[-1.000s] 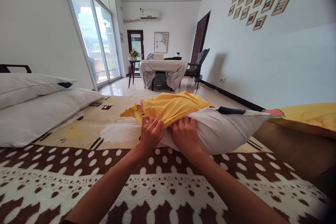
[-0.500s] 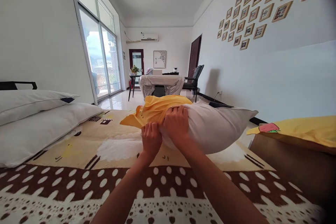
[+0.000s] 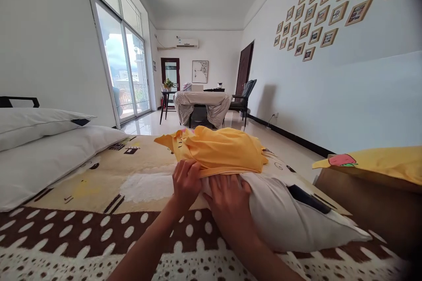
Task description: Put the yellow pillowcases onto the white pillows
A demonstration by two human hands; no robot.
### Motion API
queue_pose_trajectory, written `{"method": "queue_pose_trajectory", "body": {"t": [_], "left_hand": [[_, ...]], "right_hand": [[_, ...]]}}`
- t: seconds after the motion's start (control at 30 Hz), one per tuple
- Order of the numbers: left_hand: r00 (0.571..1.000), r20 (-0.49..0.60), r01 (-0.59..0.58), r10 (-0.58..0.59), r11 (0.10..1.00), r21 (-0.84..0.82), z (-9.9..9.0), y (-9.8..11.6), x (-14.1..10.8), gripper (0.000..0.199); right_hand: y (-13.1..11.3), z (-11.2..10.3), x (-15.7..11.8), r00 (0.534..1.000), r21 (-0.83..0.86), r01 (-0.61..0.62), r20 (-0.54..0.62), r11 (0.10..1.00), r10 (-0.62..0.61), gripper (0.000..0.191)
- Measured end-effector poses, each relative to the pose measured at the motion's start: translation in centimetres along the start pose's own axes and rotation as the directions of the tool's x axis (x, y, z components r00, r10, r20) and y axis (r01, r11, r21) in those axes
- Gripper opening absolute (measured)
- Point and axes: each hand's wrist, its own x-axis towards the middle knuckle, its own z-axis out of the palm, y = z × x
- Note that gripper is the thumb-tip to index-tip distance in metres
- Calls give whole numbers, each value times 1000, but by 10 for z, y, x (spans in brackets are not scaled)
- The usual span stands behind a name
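A yellow pillowcase (image 3: 227, 147) lies bunched over one end of a white pillow (image 3: 290, 219), which stretches toward the lower right. My left hand (image 3: 186, 180) is closed on the near left edge of the pillowcase's opening. My right hand (image 3: 229, 204) grips the covered end of the pillow, its fingertips partly hidden beneath the yellow hem. How far the pillow reaches inside the case is hidden by the cloth. Both rest on a patterned blanket (image 3: 145, 186) in cream, brown and white.
Two white pillows (image 3: 59, 153) lie stacked at the left. At the right, another yellow cloth item (image 3: 385, 164) rests on a brown surface (image 3: 362, 202). Beyond the bed stand a covered table (image 3: 201, 99) and a black chair (image 3: 245, 96). Glass doors (image 3: 123, 61) are at the left.
The white pillow's free end has swung down and nearer, to the lower right. The pillowcase has spread to the right. My right hand has moved lower, with its fingertips at the hem.
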Motion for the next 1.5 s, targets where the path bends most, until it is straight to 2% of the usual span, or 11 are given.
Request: {"method": "queue_pose_trajectory", "body": {"t": [0.17, 0.37, 0.5, 0.6, 0.63, 0.73, 0.83, 1.1, 1.2, 1.33, 1.5], "left_hand": [[977, -38, -213, 210, 952, -219, -2, 8, 5, 22], [991, 69, -105, 112, 989, -107, -10, 5, -50, 20], [945, 202, -252, 257, 966, -46, -20, 11, -78, 22], [915, 255, -306, 314, 949, -72, -27, 11, -85, 22], [914, 262, -299, 309, 951, -79, -29, 11, -86, 23], [921, 262, -280, 289, 957, -71, -31, 10, -86, 23], [902, 277, -332, 330, 942, -42, -28, 18, -74, 21], [886, 293, -398, 358, 913, 88, -7, 49, 8, 12], [907, 301, -344, 295, 931, 124, -8, 39, 27, 13], [952, 289, -172, 103, 959, 226, -21, 15, 43, 14], [996, 77, -61, 48, 984, 166, -45, 1, 69, 14]], "right_hand": [[-1, 18, 14, 962, 39, 271, -18, 962, -271, 32], [18, 54, -8, 825, 296, 563, -261, 771, -502, 28], [36, 41, -44, 786, 377, 619, -318, 689, -531, 30], [61, 17, -68, 747, 230, 655, -336, 719, -573, 31], [71, 11, -75, 765, 150, 621, -327, 769, -554, 30], [96, 5, -87, 900, -5, 338, -292, 941, -324, 27], [103, 14, -88, 961, 38, 189, -212, 981, -177, 37], [66, 28, -57, 947, 151, 247, -247, 957, -205, 34], [49, 22, -35, 948, 159, 241, -250, 958, -197, 40], [22, 12, 4, 944, 133, 263, -242, 956, -226, 39], [-3, -21, 56, 934, 74, 258, -276, 963, -228, 33]]}}
